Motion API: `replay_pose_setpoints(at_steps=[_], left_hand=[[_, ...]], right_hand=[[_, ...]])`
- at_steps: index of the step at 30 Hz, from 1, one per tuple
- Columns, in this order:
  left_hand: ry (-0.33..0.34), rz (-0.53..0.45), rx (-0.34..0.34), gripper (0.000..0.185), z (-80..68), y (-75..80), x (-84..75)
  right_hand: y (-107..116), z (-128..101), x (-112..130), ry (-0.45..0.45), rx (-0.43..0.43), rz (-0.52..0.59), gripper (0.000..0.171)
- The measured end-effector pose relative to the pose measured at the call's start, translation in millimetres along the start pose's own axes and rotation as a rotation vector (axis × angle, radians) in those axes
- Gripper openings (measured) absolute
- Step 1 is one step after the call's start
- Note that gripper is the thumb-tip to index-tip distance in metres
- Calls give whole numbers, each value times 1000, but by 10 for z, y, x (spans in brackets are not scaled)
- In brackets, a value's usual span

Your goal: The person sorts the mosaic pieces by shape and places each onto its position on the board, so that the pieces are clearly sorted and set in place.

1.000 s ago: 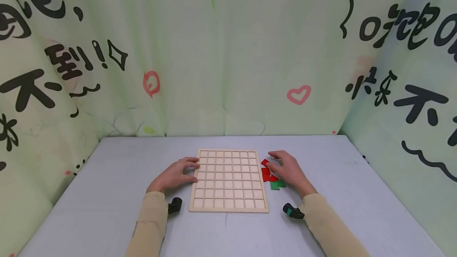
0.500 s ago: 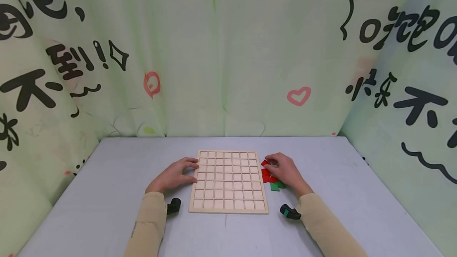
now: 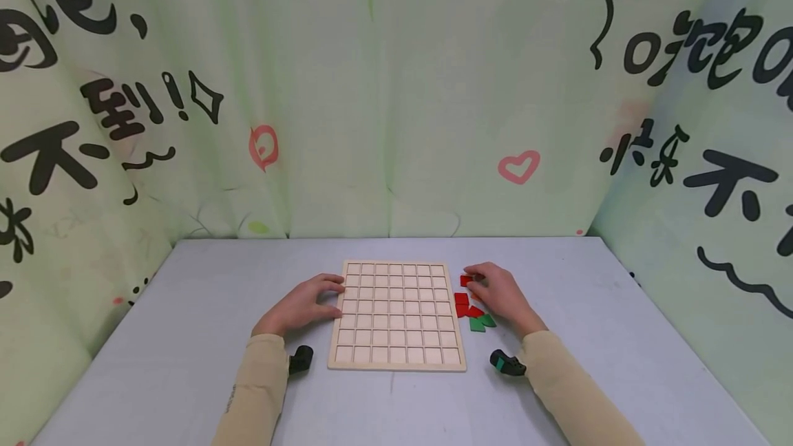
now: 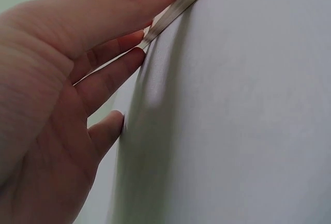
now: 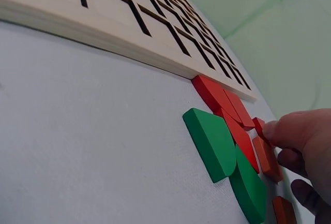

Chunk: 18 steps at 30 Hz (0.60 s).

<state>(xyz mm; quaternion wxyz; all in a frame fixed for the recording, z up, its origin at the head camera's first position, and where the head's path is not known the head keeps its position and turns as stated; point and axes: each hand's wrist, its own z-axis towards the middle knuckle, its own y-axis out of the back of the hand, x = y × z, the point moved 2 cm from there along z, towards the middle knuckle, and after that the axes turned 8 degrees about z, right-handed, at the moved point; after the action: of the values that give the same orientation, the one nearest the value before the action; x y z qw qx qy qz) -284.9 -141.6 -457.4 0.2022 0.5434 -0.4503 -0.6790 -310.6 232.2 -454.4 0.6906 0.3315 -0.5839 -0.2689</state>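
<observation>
- Flat, nearly straight fingers of the left hand (image 3: 301, 305) press against the left edge of the pale wooden grid board (image 3: 396, 314); they curl round nothing and simply brace it on the grey table (image 3: 186, 336).
- Square recesses across the board all look bare in the head view, with no coloured piece seated in any.
- Just right of the board lies a small cluster of flat red wooden pieces (image 3: 461, 303), and at its near end two flat green wooden pieces (image 3: 481, 323) overlap one another.
- Pinching between thumb and fingertips, the right hand (image 3: 498, 296) holds one small red tile (image 3: 467, 281) at the far end of that cluster, near the board's right edge.
- Judged from this, a clean lift wants the tile raised straight up clear of its neighbours while the left hand keeps the board from sliding.
</observation>
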Motion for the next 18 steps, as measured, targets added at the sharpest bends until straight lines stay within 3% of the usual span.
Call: replay_pose_setpoints(at_steps=[10,18], left_hand=[[-50,21,-13,46,-19,3,-4],[-35,-8,-1,46,-27,18,12]], right_hand=[[-13,9,-7,18,15,-6,34],[-18,14,27,16,27,-17,36]])
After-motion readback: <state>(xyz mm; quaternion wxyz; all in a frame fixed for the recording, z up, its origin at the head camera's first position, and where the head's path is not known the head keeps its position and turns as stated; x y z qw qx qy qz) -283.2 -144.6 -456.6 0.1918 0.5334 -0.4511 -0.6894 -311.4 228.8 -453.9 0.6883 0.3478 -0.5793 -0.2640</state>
